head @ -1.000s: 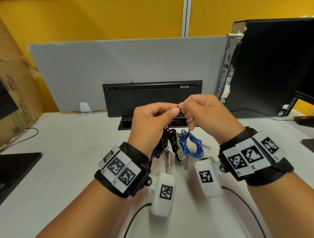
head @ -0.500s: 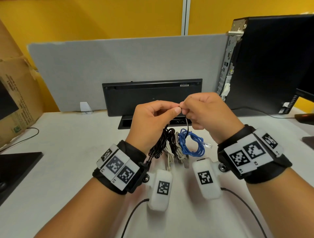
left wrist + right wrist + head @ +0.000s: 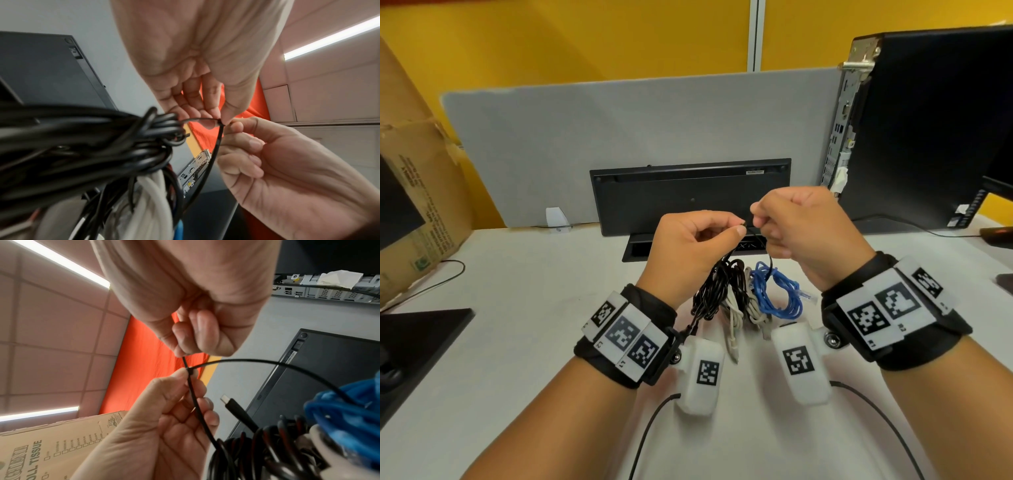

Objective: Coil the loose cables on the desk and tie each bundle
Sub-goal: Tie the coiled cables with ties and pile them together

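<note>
My left hand [image 3: 736,229] pinches the head of a black zip tie [image 3: 214,152] between thumb and forefinger. Just to its right, my right hand [image 3: 758,219] pinches the tie's thin tail [image 3: 184,361] above the head. The tie's strap runs down in a wide, loose loop through the coiled black cable [image 3: 717,287], which hangs from it above the desk. The left wrist view shows that black coil [image 3: 92,146] close up, and a USB-C plug [image 3: 232,404] sticks out of it. A coiled blue cable [image 3: 779,294] and pale grey cables [image 3: 736,317] lie on the desk below.
A black keyboard [image 3: 688,195] leans upright against the grey divider [image 3: 619,137], with a desk slot [image 3: 638,248] below it. A PC tower [image 3: 928,130] stands at the right. At the left are a cardboard box [image 3: 421,205] and a dark monitor base [image 3: 417,339].
My hands, touching a second ago, have parted a little. The right hand has moved up and to the right with the tie's tail. The black coil hangs slightly higher.
</note>
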